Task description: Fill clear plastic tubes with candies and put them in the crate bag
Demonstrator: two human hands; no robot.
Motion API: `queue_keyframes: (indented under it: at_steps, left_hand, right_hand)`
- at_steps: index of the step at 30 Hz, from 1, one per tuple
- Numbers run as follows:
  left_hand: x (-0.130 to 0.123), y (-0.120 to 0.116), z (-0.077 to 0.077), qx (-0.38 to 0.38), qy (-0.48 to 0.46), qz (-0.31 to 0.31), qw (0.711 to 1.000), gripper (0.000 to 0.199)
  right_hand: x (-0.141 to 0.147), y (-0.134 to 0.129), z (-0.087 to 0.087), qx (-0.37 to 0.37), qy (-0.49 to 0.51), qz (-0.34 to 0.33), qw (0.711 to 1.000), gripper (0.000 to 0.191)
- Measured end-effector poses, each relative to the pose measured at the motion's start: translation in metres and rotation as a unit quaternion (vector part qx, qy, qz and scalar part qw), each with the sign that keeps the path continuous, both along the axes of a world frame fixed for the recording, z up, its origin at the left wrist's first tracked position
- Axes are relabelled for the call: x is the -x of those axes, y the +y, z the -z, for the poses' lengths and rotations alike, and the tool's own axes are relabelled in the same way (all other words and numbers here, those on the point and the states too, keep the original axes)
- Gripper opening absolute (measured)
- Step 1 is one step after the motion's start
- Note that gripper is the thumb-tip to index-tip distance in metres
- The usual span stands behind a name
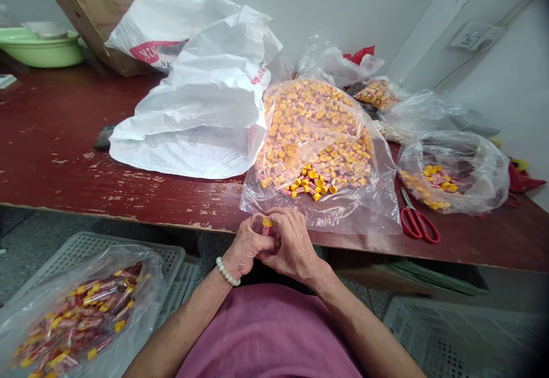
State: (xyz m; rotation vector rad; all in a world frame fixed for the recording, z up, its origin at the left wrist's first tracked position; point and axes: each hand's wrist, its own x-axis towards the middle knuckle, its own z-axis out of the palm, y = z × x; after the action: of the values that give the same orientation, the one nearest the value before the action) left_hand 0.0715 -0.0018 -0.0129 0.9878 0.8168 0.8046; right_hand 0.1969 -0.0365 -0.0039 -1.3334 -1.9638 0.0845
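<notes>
At the edge of the table (64, 138), left hand (245, 246) and right hand (294, 246) grip a tube (266, 226) between them, presumably to steady it; the bag (381, 180) (mouth seemingly nearest, likely for reach) lies just beyond.

There are two hands (246, 246) (294, 243), one bracelet (227, 273), one pair of scissors (414, 214), one basin (40, 52) and one carton (96, 3).

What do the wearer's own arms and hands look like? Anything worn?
Left hand and right hand are ungloved. A bracelet of pale, round beads circles the left wrist; nothing shows on the right. No sleeves cover the visible forearms, and no markings or cables show. The garment on the torso is mauve-purple.
</notes>
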Motion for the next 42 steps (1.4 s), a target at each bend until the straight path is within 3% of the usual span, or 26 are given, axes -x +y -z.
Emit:
queue_keyframes:
  at_steps: [5,9,11,15,18,20,22,26,29,33,38,42]
  left_hand:
    - [-0.001,-0.001,0.001,0.012,-0.003,-0.015,1.000,0.032]
    - [0.005,0.002,0.001,0.021,0.007,-0.041,0.999,0.032]
    - [0.009,0.004,0.000,0.026,0.011,-0.054,0.998,0.036]
    - [0.015,0.004,-0.005,-0.038,0.007,-0.076,0.996,0.040]
    - [0.015,0.002,-0.011,-0.098,0.040,-0.070,0.992,0.040]
    - [0.013,0.000,-0.014,-0.123,0.069,-0.060,0.988,0.040]
    - [0.012,-0.001,-0.015,-0.150,0.094,-0.046,0.983,0.039]
    - [0.007,-0.001,-0.015,-0.208,0.141,-0.020,0.968,0.036]
    - [0.005,-0.002,-0.015,-0.250,0.174,-0.006,0.953,0.035]
    - [0.006,-0.004,-0.017,-0.255,0.158,0.016,0.954,0.033]
    - [0.007,-0.005,-0.020,-0.199,0.129,0.019,0.971,0.037]
    - [0.006,-0.005,-0.019,-0.172,0.089,0.033,0.980,0.039]
  right_hand:
    - [0.001,0.002,-0.004,0.023,-0.033,-0.014,0.999,0.042]
    - [-0.015,0.008,-0.012,0.052,-0.015,-0.046,0.997,0.059]
    - [-0.036,0.016,-0.008,0.048,0.020,0.016,0.999,0.056]
    - [-0.089,0.039,0.021,0.025,-0.014,0.251,0.967,0.022]
    - [-0.112,0.048,0.040,0.044,-0.051,0.289,0.955,0.018]
    - [-0.112,0.045,0.037,0.039,-0.006,0.279,0.960,0.018]
    - [-0.101,0.035,0.021,0.026,0.067,0.237,0.969,0.018]
    - [-0.061,0.012,-0.027,0.033,0.126,0.052,0.990,0.018]
    - [-0.042,0.002,-0.048,0.047,0.102,-0.043,0.993,0.023]
    - [-0.039,-0.001,-0.052,0.054,0.072,-0.093,0.992,0.027]
    - [-0.041,-0.006,-0.054,0.059,0.032,-0.109,0.992,0.033]
    - [-0.039,-0.010,-0.057,0.065,0.041,-0.112,0.991,0.049]
